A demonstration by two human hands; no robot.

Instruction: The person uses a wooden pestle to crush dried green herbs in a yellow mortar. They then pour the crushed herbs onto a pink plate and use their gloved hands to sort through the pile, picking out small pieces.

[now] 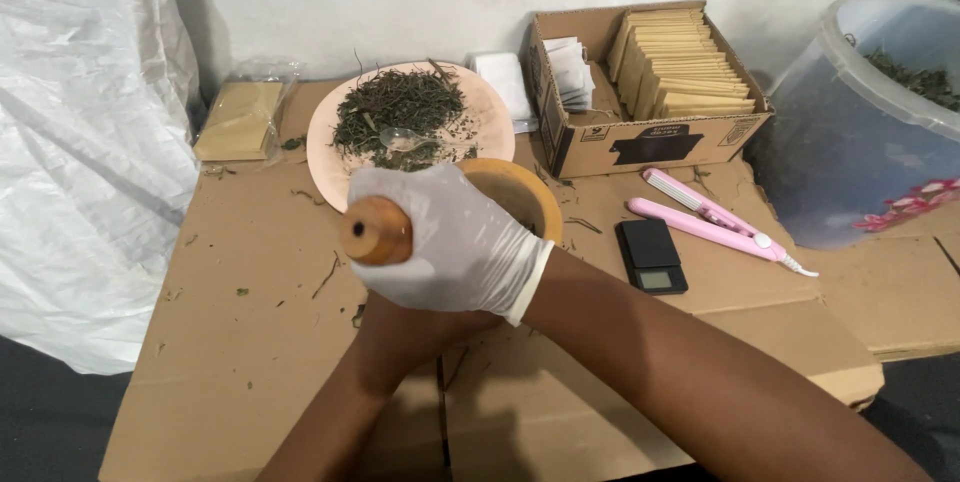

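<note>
1. Right hand [450,242], gloved, at frame centre: fist closed around wooden pestle [376,231], its butt towards the camera.
2. Left hand [400,332], bare, lies under it, apparently steadying the wooden mortar [525,197]; its grip cannot be told.
3. Plate [330,177] of dried herbs [400,107] just behind the mortar, within reach.

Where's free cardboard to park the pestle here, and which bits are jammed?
Free: cardboard surface left of the arms, below the plate; also the patch below the small scale, right of the right forearm. Crowded: the back row, packet stack, plate, carton of envelopes, tub; the pink sealer lies beside the scale. The right hand grips the pestle over the mortar.
</note>
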